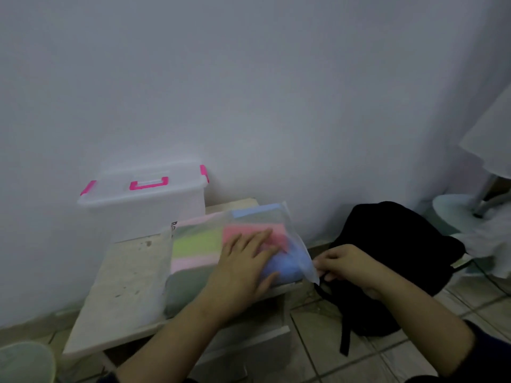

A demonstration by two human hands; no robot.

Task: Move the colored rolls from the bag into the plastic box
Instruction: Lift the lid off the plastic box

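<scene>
A clear plastic bag (199,261) lies on a low white table (124,288). Through it show several colored rolls: pink (249,232), blue (287,265), yellow-green (197,241) and grey-green (185,288). My left hand (243,264) lies flat on top of the bag, fingers spread over the pink and blue rolls. My right hand (343,262) pinches the bag's right edge (311,272). The plastic box (143,205), translucent with pink latches and handle, stands at the table's back left with its lid shut.
A black backpack (401,261) sits on the tiled floor right of the table. A white wall runs close behind. A lamp base and white cloth (486,244) are at far right. A pale round object (25,363) shows at bottom left.
</scene>
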